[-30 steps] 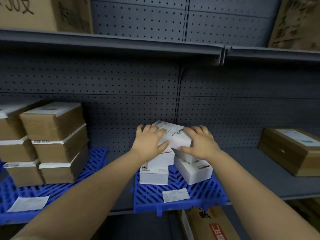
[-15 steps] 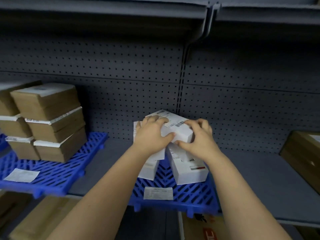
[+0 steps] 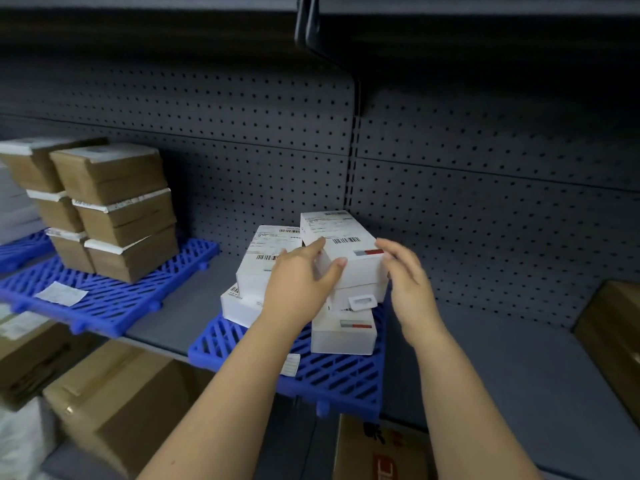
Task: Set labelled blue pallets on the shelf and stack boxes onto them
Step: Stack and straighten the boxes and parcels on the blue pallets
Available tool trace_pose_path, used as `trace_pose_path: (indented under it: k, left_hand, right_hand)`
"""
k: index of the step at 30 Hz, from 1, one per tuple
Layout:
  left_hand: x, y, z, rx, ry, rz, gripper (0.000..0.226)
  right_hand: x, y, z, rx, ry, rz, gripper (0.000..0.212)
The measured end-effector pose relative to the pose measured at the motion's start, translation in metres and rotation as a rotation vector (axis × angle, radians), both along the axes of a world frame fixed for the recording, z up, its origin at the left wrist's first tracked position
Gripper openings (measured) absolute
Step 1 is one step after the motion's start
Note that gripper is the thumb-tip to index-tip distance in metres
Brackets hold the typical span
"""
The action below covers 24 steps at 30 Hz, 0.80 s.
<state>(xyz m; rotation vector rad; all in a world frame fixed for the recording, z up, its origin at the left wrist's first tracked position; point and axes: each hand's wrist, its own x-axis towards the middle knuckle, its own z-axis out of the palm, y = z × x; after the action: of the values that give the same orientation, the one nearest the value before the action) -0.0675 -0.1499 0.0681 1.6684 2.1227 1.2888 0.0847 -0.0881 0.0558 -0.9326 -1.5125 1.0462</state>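
On your left, brown boxes (image 3: 114, 209) sit stacked on a blue pallet (image 3: 114, 306). In the middle, white boxes (image 3: 258, 268) are piled on a second pallet (image 3: 339, 375). Your left hand (image 3: 301, 285) touches the top box (image 3: 346, 251) with loose, straight fingers. Your right hand (image 3: 412, 285) is just beside it, fingers relaxed, holding nothing.

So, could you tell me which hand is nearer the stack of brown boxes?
Left. The left hand is right of the brown boxes, on the white boxes; the right hand is farther right.
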Motion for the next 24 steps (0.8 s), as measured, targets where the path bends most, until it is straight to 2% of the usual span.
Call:
trace_pose_path:
  k: [3,6,10,12,14,16,17,24]
  left_hand:
    - [0.005,0.0,-0.003,0.002,-0.043,0.002,0.061]
    - [0.007,0.003,-0.012,0.004,-0.129,-0.014,0.062]
    - [0.021,-0.006,-0.025,0.101,-0.409,-0.02,0.05]
    - [0.027,-0.009,-0.031,0.068,-0.507,-0.046,0.044]
    - [0.029,-0.012,-0.029,0.029,-0.7,-0.076,0.034]
    - [0.029,-0.014,-0.026,0.059,-0.93,-0.088,0.032]
    - [0.029,-0.017,-0.024,0.086,-0.987,-0.094,0.034]
    - [0.02,-0.037,-0.04,0.172,-1.126,-0.083,0.043]
  right_hand:
    - [0.005,0.0,-0.001,-0.115,0.154,0.048,0.029]
    - [0.01,0.003,-0.004,-0.144,0.165,0.107,0.036]
    - [0.01,0.002,-0.013,-0.175,0.167,0.073,0.04]
    - [0.007,-0.002,-0.016,-0.205,0.186,0.044,0.039]
    - [0.005,-0.007,-0.017,-0.23,0.232,0.039,0.037]
    - [0.005,-0.01,-0.02,-0.249,0.275,0.06,0.042]
    - [0.006,-0.013,-0.022,-0.257,0.287,0.072,0.045]
    - [0.007,-0.04,-0.033,-0.301,0.382,0.047,0.045]
